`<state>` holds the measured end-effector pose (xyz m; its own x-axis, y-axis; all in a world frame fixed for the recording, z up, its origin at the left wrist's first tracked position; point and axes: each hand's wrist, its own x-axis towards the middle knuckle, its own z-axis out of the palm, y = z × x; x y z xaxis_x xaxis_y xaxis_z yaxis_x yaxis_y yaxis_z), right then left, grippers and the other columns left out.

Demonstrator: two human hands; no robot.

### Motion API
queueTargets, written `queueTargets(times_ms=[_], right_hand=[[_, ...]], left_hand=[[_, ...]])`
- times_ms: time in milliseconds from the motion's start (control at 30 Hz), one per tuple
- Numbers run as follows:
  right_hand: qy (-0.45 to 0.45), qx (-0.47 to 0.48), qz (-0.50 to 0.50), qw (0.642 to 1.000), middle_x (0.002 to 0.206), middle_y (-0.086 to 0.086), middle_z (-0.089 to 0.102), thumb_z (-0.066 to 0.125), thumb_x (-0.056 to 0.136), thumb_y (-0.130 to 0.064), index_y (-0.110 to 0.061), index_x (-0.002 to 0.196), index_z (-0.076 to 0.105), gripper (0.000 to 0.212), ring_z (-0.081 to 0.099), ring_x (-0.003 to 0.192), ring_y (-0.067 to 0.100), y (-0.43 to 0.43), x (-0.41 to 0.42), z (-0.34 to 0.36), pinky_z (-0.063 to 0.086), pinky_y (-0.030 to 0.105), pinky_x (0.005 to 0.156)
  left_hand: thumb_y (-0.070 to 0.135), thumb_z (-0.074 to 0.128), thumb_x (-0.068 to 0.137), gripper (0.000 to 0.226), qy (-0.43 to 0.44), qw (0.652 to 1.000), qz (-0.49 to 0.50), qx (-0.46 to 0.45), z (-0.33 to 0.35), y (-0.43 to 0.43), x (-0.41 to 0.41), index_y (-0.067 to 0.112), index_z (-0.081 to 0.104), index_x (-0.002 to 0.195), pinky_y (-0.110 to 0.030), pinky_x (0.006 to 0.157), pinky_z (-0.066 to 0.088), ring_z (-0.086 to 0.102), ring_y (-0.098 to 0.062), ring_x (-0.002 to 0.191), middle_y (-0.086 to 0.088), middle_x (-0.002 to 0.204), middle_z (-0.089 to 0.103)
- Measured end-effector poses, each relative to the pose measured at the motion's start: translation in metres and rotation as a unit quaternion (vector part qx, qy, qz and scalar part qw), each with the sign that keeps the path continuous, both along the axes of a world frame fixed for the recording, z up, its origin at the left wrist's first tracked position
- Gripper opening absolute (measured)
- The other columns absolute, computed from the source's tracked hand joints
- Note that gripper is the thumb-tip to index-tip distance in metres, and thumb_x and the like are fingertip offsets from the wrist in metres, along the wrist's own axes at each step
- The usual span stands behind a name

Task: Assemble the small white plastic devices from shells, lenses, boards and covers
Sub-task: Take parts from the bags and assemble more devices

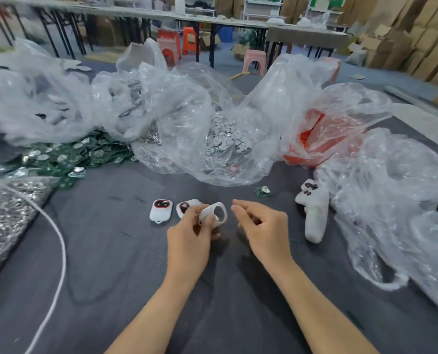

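My left hand [191,240] grips a white plastic shell [214,213] with an oval opening, held above the dark table mat. My right hand [261,226] hovers just right of the shell with its fingers loosely curled; whether it pinches a small part I cannot tell. Two white devices lie on the mat behind my left hand: one [161,210] with a red-rimmed dark lens, the other [187,206] partly hidden by my fingers. A single green board [263,191] lies further back to the right.
Clear plastic bags crowd the back: green boards [67,157] spilled at the left, small white discs [228,135] in the middle, orange parts [312,139] at the right. A white controller [313,213] lies right of my hands. A white cord [59,249] curves at left beside a bag of metal parts [5,213].
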<state>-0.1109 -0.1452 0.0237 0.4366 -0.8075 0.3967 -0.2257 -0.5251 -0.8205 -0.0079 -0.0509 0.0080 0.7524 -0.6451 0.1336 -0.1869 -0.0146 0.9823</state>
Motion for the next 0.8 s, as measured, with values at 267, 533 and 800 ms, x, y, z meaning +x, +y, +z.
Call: queueTargets(times_ms=[267,533,800], right_hand=[[0.058,0.189,-0.021,0.980,0.064,-0.004,0.058,0.046,0.077,-0.028,-0.020,0.064,0.058,0.020,0.048,0.056,0.007,-0.010,-0.001,-0.002,0.036,0.023,0.054],[0.071,0.126,-0.031,0.989,0.078,-0.013,0.067,0.056,0.084,0.006,-0.030,0.086,0.069,0.038,0.062,0.069,0.002,-0.012,-0.006,-0.005,0.053,0.020,0.068],[-0.090,0.186,0.054,0.977,0.078,-0.007,0.075,0.059,0.089,0.003,-0.029,0.089,0.073,0.035,0.067,0.067,0.008,-0.008,-0.005,-0.001,0.052,0.018,0.064]], left_hand=[[0.004,0.053,0.094,0.022,0.063,0.997,-0.023,-0.050,0.003,0.003,0.000,0.025,0.059,0.097,-0.025,0.060,0.057,0.072,-0.022,0.063,0.006,0.085,0.073],[-0.001,0.045,0.097,0.021,0.150,0.980,-0.084,-0.097,0.009,0.009,0.005,0.013,0.056,0.107,-0.024,0.059,0.056,0.073,-0.029,0.071,-0.007,0.091,0.072],[-0.004,0.049,0.095,0.033,0.109,0.984,-0.117,-0.080,0.007,0.009,0.004,0.022,0.063,0.110,-0.029,0.068,0.058,0.073,-0.027,0.079,-0.011,0.098,0.070]])
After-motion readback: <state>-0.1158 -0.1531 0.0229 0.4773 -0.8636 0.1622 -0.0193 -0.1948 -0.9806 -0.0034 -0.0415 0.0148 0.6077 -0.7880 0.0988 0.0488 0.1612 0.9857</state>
